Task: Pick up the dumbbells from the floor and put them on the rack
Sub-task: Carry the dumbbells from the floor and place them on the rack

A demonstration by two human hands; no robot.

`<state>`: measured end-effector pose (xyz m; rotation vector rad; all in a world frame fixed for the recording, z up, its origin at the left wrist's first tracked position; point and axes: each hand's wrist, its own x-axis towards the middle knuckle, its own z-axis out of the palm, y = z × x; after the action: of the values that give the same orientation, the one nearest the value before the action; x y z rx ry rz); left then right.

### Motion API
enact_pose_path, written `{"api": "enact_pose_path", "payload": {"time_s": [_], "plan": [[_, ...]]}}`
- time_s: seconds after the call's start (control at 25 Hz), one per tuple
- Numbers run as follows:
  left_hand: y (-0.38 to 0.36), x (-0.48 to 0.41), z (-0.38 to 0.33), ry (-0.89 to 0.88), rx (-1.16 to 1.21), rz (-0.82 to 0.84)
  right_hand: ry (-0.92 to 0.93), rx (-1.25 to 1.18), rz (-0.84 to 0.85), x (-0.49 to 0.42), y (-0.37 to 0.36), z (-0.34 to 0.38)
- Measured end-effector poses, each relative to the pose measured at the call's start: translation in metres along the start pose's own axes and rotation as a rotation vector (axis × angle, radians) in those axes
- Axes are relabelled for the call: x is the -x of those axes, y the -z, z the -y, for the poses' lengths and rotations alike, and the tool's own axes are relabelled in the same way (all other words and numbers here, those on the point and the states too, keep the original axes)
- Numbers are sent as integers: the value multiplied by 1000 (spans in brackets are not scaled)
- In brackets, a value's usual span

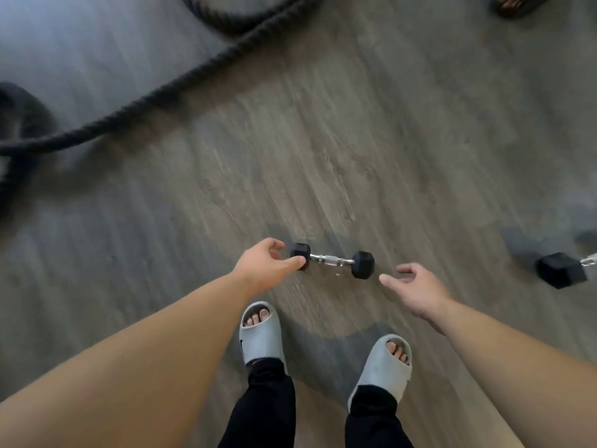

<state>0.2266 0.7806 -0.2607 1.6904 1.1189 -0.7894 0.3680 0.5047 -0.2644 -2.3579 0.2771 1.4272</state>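
Barely begun, by the look of things: no dumbbell lifted yet. At centre frame, small dumbbell (332,260) flat on the wood-look floor (403,150), black hex heads at either end of a chrome handle, just above the grey slides (262,334). Left hand (263,260) at its left head, fingers (292,262) loosely curled and apart, thumb tip over or against that head; actual contact impossible to tell. Right hand (416,287) just right of the right head, fingers spread and relaxed, holding nothing, not touching. Near the right edge, second dumbbell (561,270) also on the floor, only 1 head and a stub of handle in frame, the rest cut off. Left to do, judging from this: grasp, lift and carry at least 2 dumbbells. No rack anywhere in frame, so its place and distance unknown. Upper left: thick black rope (135,106) snaking across the floor, smeared by motion blur. Top right corner: a dark sandal (517,4) on someone's foot, mostly cropped. Weight markings on the heads unreadable.
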Motion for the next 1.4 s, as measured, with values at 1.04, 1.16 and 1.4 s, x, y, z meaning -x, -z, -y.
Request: {"api": "enact_pose_path", "payload": {"time_s": [1.04, 1.16, 1.4], "plan": [[87, 135, 41, -17, 139, -263, 200, 19, 3, 132, -33, 117], [135, 246, 34, -11, 238, -412, 333, 67, 36, 238, -5, 170], [163, 488, 50, -34, 352, -763, 630, 120, 170, 439, 20, 192]]}}
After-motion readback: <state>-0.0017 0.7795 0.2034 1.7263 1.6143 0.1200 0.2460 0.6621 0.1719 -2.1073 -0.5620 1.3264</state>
